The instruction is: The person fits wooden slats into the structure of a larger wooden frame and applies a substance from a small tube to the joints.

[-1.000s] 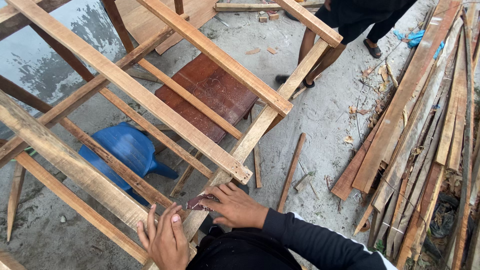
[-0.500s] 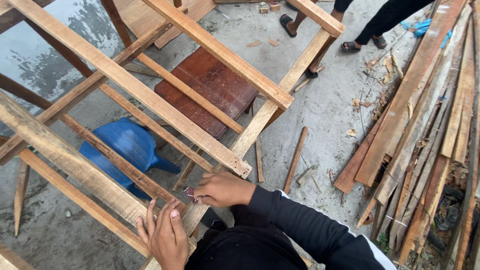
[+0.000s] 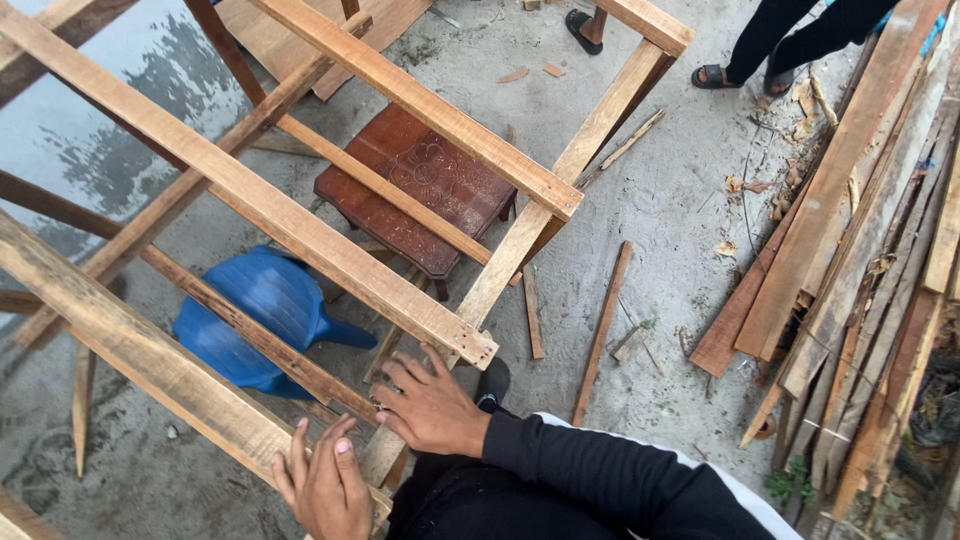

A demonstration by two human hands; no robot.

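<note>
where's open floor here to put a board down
Bare concrete floor lies between the wooden frame and the plank pile, with only a few loose sticks. Under the frame it is crowded by the brown stool and blue chair.

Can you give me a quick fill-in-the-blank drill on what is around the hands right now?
1. Both hands rest on the pale wooden slat frame, and neither holds a ____.
2. Under the frame, beside the dark brown carved wooden stool, lies a plastic chair coloured ____.
3. The right hand wears a sleeve coloured ____.
4. The stacked long wooden planks lie on the person's ____ side.

Missing words: tool; blue; black; right
</note>
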